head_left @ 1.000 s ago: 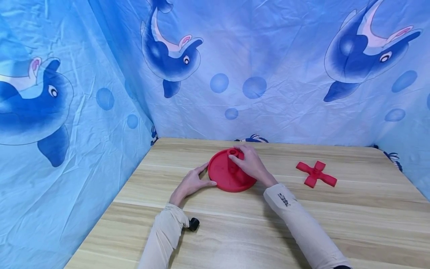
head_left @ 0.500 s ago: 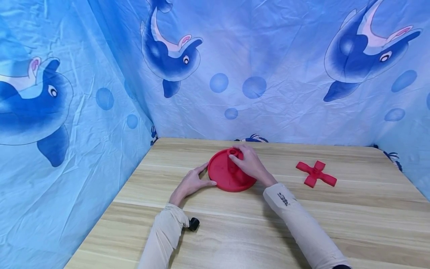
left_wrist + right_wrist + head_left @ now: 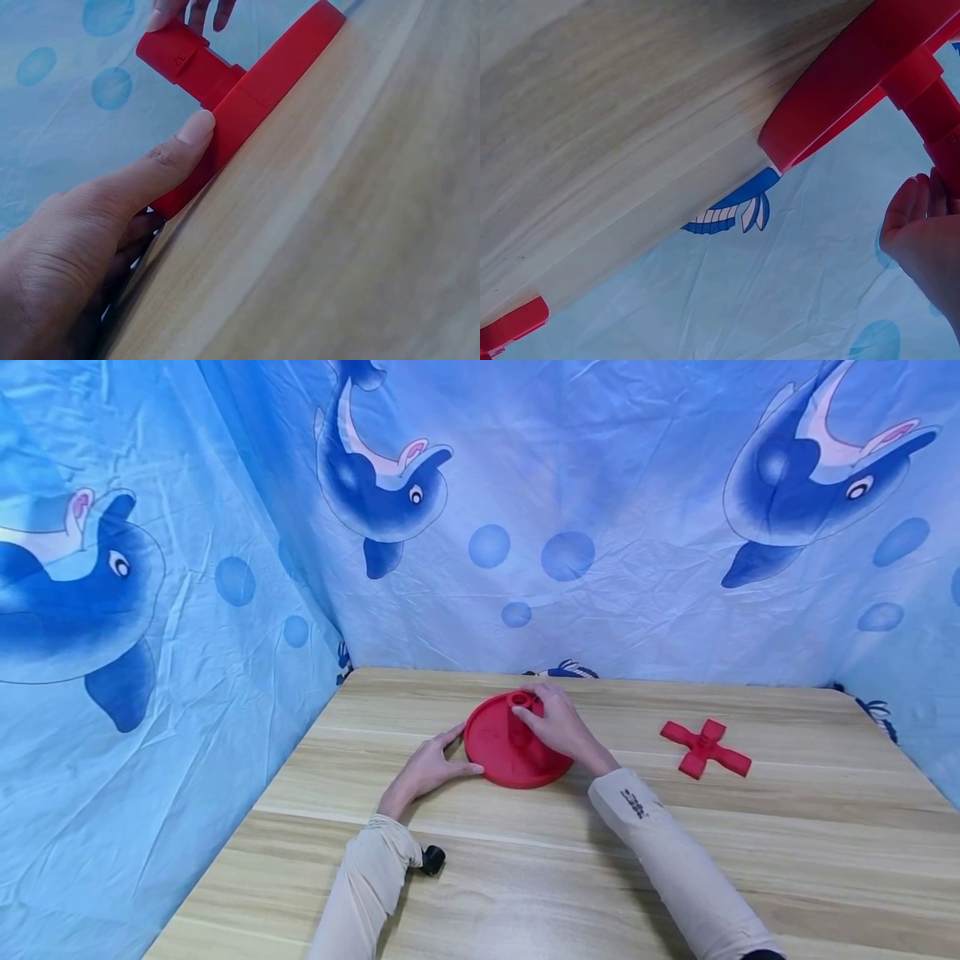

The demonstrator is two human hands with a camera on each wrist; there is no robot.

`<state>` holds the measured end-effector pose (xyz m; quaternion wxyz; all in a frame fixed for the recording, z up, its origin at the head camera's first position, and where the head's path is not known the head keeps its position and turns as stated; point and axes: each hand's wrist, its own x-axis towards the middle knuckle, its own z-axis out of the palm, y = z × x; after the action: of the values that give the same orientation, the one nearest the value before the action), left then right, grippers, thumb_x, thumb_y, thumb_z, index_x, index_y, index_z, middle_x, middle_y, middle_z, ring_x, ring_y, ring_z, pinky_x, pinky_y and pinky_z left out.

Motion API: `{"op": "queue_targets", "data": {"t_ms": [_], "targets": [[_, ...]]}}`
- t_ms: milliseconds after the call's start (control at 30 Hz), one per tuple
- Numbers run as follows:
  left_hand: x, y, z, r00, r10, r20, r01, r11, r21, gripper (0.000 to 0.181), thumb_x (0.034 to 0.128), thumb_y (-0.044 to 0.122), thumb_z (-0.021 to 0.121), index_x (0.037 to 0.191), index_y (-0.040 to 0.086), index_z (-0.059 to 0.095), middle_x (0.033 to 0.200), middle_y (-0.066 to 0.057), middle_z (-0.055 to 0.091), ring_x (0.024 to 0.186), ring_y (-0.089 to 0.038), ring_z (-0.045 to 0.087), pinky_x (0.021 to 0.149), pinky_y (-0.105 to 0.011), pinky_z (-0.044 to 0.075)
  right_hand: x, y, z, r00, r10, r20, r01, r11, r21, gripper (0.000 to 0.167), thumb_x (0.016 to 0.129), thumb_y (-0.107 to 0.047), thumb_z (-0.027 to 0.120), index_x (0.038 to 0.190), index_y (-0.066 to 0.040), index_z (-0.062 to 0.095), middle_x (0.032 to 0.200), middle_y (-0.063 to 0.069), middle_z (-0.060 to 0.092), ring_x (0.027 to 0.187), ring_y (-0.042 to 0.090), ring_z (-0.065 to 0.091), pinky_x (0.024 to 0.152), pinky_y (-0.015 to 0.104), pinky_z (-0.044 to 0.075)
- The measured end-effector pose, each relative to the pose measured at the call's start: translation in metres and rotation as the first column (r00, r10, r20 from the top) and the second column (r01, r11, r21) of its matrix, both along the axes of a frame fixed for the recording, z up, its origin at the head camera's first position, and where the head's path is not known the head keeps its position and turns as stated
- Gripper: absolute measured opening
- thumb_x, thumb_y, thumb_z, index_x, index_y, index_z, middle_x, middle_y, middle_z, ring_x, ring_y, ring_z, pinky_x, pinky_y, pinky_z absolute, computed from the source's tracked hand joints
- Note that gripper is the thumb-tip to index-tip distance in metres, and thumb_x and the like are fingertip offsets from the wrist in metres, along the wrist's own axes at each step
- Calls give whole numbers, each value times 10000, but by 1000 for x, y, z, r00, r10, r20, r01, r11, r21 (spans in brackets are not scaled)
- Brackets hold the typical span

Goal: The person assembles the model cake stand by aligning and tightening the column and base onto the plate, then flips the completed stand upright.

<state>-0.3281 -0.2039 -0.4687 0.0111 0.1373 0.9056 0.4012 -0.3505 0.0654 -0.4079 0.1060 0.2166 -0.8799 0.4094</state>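
A round red disc with a raised rim (image 3: 491, 747) lies flat on the wooden table. From its middle rises an upright red plastic tube (image 3: 518, 727), hollow at the top and marked with what looks like "32" in the left wrist view. My left hand (image 3: 431, 768) holds the disc's near-left edge, thumb (image 3: 196, 129) pressed to the rim and fingers farther round it. With my right hand (image 3: 561, 727) I grip the upper end of the tube, thumb on the near side and fingers behind. The right fingers' far side is partly hidden in the head view.
A red cross-shaped piece with flared arms and a raised hub (image 3: 705, 749) lies on the table (image 3: 555, 877) to the right. Blue dolphin-print curtains (image 3: 637, 627) hang behind the table and along both sides.
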Motion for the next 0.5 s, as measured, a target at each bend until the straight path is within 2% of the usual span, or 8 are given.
{"op": "queue_targets", "data": {"t_ms": [167, 500], "targets": [[0, 1, 2, 1000, -5, 0, 5, 1000, -7, 985, 797, 536, 872, 1605, 206, 416, 1585, -117, 449, 1460, -320, 399, 1162, -533, 364, -2, 1, -1, 1000, 6, 9, -6, 1000, -27, 486, 968, -152, 753, 1400, 5, 593, 1355, 164, 571, 1320, 348, 474, 909, 514, 585], [1, 1, 3, 1000, -5, 8, 5, 1000, -8, 974, 804, 526, 871, 1605, 206, 417, 1581, -112, 455, 1460, -313, 399, 1163, -529, 365, -3, 1, -2, 1000, 2, 1, -2, 999, -45, 449, 953, -157, 773, 1352, -20, 618, 1294, 140, 602, 1259, 320, 517, 908, 492, 585]]}}
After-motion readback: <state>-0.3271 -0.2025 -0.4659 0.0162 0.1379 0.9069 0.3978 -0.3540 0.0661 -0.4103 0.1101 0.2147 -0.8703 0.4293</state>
